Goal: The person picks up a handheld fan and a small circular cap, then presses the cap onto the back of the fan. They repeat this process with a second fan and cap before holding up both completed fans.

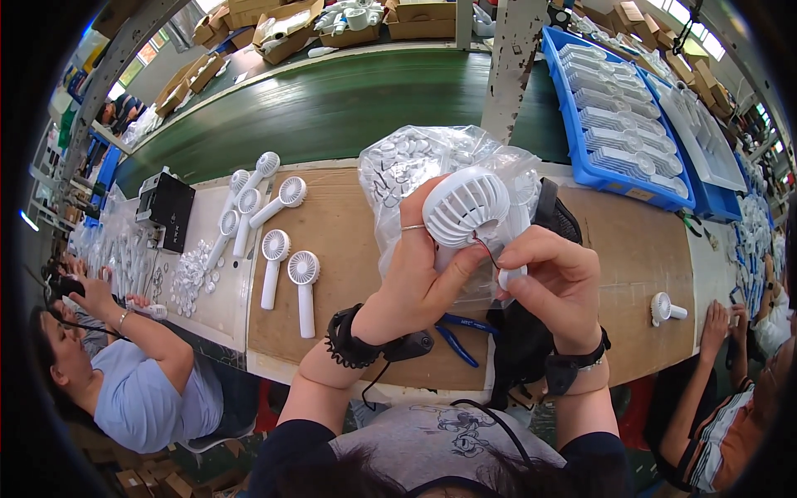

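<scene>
My left hand is closed around a white handheld fan head with a slatted round cage, held up over the bench. Thin dark and red wires come out of the fan's lower side. Between the thumb and fingers of my right hand is a small white round part, close to those wires; whether the wires join it I cannot tell. Behind my hands lies a clear plastic bag filled with small white pieces. Blue-handled pliers rest on the bench below my left hand.
Several finished-looking white handheld fans lie at left, beside a heap of small white parts and a black box. A blue tray of white parts stands back right. A green conveyor belt runs behind. People work on both sides.
</scene>
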